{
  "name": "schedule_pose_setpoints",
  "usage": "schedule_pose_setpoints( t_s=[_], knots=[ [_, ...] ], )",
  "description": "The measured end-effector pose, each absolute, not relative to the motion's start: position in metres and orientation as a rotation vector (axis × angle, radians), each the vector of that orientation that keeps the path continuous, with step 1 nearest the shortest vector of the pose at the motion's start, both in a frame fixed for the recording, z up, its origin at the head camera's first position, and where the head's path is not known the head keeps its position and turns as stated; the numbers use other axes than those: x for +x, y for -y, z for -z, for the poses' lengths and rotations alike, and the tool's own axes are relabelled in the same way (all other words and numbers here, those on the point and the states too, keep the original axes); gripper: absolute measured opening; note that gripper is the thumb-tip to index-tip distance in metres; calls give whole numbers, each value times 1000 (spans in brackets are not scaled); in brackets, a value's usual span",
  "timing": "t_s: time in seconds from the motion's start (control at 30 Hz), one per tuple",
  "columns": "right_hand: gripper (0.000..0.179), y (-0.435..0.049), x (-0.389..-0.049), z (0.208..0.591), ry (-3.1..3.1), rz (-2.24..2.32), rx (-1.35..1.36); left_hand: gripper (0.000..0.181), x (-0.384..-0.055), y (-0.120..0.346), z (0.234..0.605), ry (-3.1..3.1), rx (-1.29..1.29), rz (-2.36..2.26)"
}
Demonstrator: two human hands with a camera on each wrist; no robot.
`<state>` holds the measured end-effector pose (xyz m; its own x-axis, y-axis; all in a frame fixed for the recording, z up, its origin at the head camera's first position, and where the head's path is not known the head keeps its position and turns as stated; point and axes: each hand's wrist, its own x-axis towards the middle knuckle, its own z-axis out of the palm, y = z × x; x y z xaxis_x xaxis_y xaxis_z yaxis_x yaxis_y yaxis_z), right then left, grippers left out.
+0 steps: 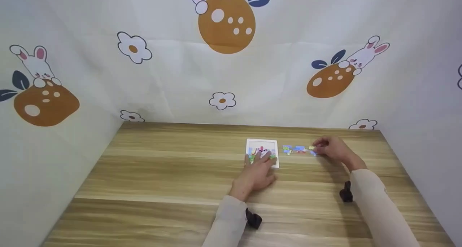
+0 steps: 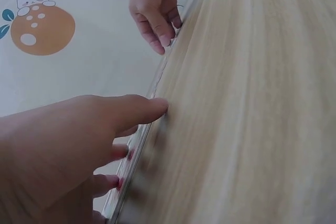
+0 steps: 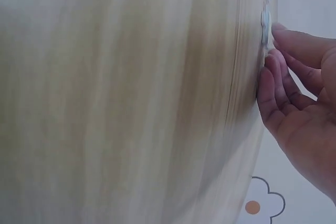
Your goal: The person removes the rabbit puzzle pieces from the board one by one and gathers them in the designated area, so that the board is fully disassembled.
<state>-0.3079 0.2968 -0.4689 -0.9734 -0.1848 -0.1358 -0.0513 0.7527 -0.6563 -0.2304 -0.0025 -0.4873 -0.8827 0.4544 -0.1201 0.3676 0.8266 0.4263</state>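
Note:
In the head view my left hand (image 1: 256, 173) lies over a white-framed jigsaw puzzle (image 1: 262, 140), fingers spread and fingertips resting on its lower part. The puzzle has colourful pieces in its lower area and a pale upper area. To its right, several loose jigsaw pieces (image 1: 299, 148) in blue, green, yellow and red lie in a row. My right hand (image 1: 335, 149) is at the right end of that row, its thumb and fingers pinching a piece there, mostly hidden by the fingertips. In the right wrist view its fingertips (image 3: 266, 85) touch the table beside thin pieces (image 3: 265, 24).
The wood-grain table (image 1: 162, 182) extends around both hands. A pale curtain (image 1: 173, 81) printed with rabbits, oranges and flowers stands behind the table and along its sides. Dark devices (image 1: 253, 219) sit at both wrists.

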Motion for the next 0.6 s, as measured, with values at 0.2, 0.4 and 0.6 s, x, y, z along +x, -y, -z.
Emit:
schedule_pose_setpoints(
  t_s=[0.2,0.4,0.6],
  knots=[
    [28,-274,-311,464,-2769,1080,-230,57,-227,0,480,-2852,628,-559],
    [28,-243,-315,460,-2724,1133,-297,54,-218,5,478,-2874,606,-482],
    [26,-201,-315,459,-2704,1152,-356,55,-214,11,481,-2920,631,-350]
  ],
)
